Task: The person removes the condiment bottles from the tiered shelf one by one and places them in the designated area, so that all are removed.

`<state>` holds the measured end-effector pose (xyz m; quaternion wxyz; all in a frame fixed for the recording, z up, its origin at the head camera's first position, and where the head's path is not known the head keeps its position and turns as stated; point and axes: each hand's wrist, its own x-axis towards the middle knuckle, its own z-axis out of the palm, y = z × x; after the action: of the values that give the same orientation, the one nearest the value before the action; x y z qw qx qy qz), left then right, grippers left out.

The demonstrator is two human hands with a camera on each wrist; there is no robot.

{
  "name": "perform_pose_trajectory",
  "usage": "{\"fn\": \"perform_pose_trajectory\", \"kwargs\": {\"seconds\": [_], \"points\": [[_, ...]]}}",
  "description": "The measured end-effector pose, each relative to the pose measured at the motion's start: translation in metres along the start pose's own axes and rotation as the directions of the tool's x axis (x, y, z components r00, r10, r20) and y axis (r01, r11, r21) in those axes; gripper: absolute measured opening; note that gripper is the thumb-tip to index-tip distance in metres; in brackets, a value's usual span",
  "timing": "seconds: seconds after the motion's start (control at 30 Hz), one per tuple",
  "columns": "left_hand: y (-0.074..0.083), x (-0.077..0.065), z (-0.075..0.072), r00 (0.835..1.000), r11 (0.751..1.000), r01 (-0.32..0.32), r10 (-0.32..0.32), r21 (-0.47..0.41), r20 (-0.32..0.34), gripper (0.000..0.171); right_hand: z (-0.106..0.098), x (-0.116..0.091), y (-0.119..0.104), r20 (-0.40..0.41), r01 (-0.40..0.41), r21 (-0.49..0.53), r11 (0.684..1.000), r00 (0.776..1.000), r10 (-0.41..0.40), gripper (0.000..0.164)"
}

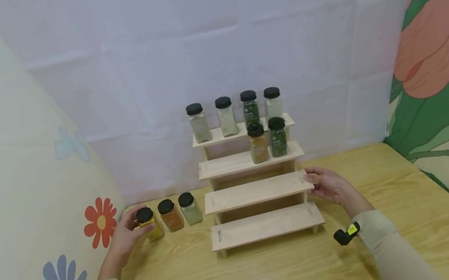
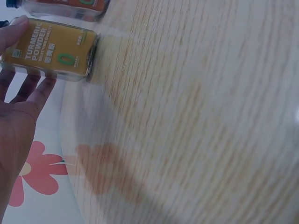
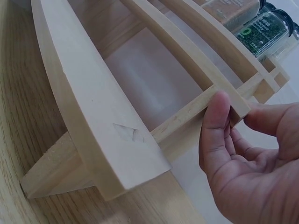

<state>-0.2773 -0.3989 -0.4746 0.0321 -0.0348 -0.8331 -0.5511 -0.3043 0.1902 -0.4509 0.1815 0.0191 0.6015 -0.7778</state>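
My left hand (image 1: 125, 235) holds a jar of turmeric powder (image 2: 58, 49) at the left of the table, thumb on one side and fingers on the other. Its black lid shows in the head view. An orange-red spice jar (image 1: 172, 218) and a pale green one (image 1: 191, 211) stand in a row to its right. My right hand (image 1: 332, 187) pinches the right end of a shelf on a four-tier wooden rack (image 1: 253, 193), the second tier from the bottom; in the right wrist view, thumb and fingers close round the shelf's corner (image 3: 238, 109).
Several black-lidded jars line the rack's top tier (image 1: 218, 135). A yellow-brown jar (image 1: 259, 148) and a dark green jar (image 1: 278, 142) stand on the right of the tier below. A white cloth (image 1: 210, 41) hangs behind, and flower-patterned panels (image 1: 436, 81) flank the wooden table (image 1: 269, 272).
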Motion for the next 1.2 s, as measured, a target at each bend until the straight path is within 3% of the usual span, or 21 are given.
{"fn": "perform_pose_trajectory", "kwargs": {"seconds": [0.33, 0.57, 0.7, 0.9, 1.2], "points": [[-0.001, -0.001, 0.001, 1.000, 1.000, -0.006, 0.006, -0.016, -0.003, 0.064, 0.001, -0.002, 0.000, -0.003, 0.003, 0.006, 1.000, 1.000, -0.003, 0.056], [0.009, 0.003, 0.003, 0.999, 0.996, 0.034, -0.035, 0.083, 0.003, 0.075, 0.000, -0.001, 0.001, -0.009, 0.006, 0.002, 1.000, 1.000, -0.006, 0.061], [0.025, 0.004, 0.001, 1.000, 0.994, 0.025, -0.025, 0.103, 0.000, 0.080, 0.001, -0.001, 0.001, -0.009, 0.007, -0.001, 1.000, 1.000, -0.007, 0.056], [0.060, 0.014, 0.004, 0.994, 0.987, -0.086, 0.093, 0.132, -0.051, 0.072, 0.001, 0.000, 0.001, -0.007, 0.007, 0.006, 1.000, 1.000, -0.007, 0.055], [0.114, 0.029, 0.032, 0.978, 0.961, -0.194, 0.205, 0.195, -0.038, 0.065, 0.001, 0.000, 0.001, -0.003, 0.003, 0.008, 1.000, 1.000, -0.003, 0.055]]}}
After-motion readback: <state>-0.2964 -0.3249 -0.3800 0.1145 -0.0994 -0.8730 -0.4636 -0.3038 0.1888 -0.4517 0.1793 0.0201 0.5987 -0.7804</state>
